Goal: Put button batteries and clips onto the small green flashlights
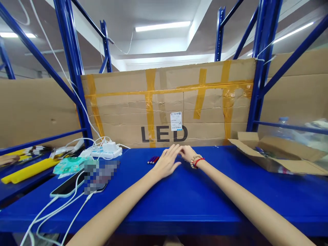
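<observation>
On the blue shelf top lies a small bundle of blue and red pen-like sticks (pixel 153 160) with silvery ends. My left hand (pixel 167 160) rests flat over the right part of them, fingers stretched forward and thumb apart. My right hand (pixel 188 153), with a beaded bracelet and a red cord on its wrist, is just right of the left fingertips and seems to touch them. Its fingers are bent and pressed together at the far end of the bundle. Whatever they pinch is hidden.
On the left are two phones (pixel 67 184) with white cables, a power strip (pixel 107 150) and a teal packet (pixel 73 166). An open cardboard box (pixel 271 165) stands on the right. Taped cardboard (pixel 123 116) closes the back between blue posts. Another person's hand (pixel 9 159) shows at far left.
</observation>
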Motion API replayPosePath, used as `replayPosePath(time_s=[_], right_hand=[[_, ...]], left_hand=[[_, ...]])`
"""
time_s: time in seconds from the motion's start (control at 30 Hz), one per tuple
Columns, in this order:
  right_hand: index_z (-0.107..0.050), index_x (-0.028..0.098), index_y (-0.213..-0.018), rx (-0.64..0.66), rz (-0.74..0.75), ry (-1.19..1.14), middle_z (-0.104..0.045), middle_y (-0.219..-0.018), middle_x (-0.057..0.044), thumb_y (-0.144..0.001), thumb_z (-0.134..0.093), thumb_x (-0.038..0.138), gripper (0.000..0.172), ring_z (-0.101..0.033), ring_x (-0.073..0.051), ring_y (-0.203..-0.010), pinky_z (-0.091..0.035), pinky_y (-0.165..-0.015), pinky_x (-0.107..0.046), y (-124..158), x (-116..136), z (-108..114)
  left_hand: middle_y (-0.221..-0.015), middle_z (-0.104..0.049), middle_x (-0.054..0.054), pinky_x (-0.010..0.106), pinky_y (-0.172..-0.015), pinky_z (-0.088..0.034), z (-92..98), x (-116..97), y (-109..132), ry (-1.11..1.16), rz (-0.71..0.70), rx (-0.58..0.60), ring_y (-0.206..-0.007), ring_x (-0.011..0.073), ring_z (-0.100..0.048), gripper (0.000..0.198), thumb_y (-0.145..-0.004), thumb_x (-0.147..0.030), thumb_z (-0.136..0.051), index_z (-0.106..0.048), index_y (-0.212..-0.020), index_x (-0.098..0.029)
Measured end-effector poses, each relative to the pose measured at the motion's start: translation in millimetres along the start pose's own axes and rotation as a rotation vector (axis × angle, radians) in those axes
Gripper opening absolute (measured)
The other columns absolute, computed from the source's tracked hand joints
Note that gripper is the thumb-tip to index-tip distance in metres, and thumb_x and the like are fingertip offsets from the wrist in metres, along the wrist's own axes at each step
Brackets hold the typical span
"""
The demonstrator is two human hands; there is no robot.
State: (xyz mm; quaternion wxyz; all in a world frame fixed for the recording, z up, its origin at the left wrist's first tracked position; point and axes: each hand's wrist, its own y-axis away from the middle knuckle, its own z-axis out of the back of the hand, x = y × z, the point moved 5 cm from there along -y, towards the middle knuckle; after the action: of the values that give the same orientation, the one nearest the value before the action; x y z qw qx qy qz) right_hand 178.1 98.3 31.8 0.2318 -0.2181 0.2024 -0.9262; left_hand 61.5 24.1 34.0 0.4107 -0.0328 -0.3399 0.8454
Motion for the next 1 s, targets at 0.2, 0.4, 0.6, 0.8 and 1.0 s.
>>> replayPosePath(time_s=[0.2,0.4,0.6,0.8,1.0], right_hand=[[-0.068,0.018,-0.088,-0.001,0.133,-0.156,-0.067,-0.069,-0.001,-0.084,-0.048,0.021,0.021,-0.060,-0.012,-0.060,-0.044,-0.061,-0.021,1,14,-12],[-0.069,0.020,-0.097,-0.021,0.196,-0.222,-0.068,-0.073,-0.004,-0.083,-0.051,0.021,0.023,-0.061,-0.013,-0.059,-0.044,-0.063,-0.023,9,29,-27],[-0.067,0.017,-0.103,-0.017,-0.032,-0.442,-0.069,-0.072,-0.005,-0.080,-0.053,0.021,0.027,-0.060,-0.013,-0.052,-0.048,-0.057,-0.024,18,25,-26],[-0.067,0.014,-0.099,-0.005,-0.108,-0.452,-0.067,-0.087,-0.008,-0.076,-0.059,0.024,0.026,-0.056,-0.008,-0.046,-0.045,-0.044,-0.020,25,15,-26],[-0.066,0.013,-0.095,0.007,-0.073,-0.429,-0.066,-0.080,-0.006,-0.073,-0.062,0.027,0.027,-0.056,-0.008,-0.046,-0.045,-0.044,-0.020,26,18,-27]], left_hand=[[-0.111,-0.060,0.011,0.036,-0.087,-0.039,-24.0,43,11,0.002,0.266,0.181,-0.101,0.0215,-0.055,0.036,-0.093,-0.026,-0.031,-0.035,-0.127,-0.015],[-0.100,-0.064,0.009,0.032,-0.079,-0.043,-29.4,43,16,0.020,0.371,0.239,-0.092,0.0197,-0.059,0.025,-0.092,-0.017,-0.033,-0.048,-0.111,-0.015],[-0.107,-0.062,0.013,0.033,-0.079,-0.045,-25.2,43,21,0.033,0.425,0.239,-0.097,0.0214,-0.058,0.030,-0.092,-0.018,-0.030,-0.043,-0.120,-0.014],[-0.096,-0.064,0.010,0.034,-0.079,-0.045,-20.5,42,27,0.037,0.367,0.258,-0.091,0.0215,-0.060,0.023,-0.093,-0.023,-0.032,-0.049,-0.106,-0.015],[-0.096,-0.065,0.007,0.032,-0.080,-0.044,-18.7,36,27,0.049,0.239,0.237,-0.087,0.0201,-0.061,0.018,-0.091,-0.025,-0.039,-0.049,-0.102,-0.016]])
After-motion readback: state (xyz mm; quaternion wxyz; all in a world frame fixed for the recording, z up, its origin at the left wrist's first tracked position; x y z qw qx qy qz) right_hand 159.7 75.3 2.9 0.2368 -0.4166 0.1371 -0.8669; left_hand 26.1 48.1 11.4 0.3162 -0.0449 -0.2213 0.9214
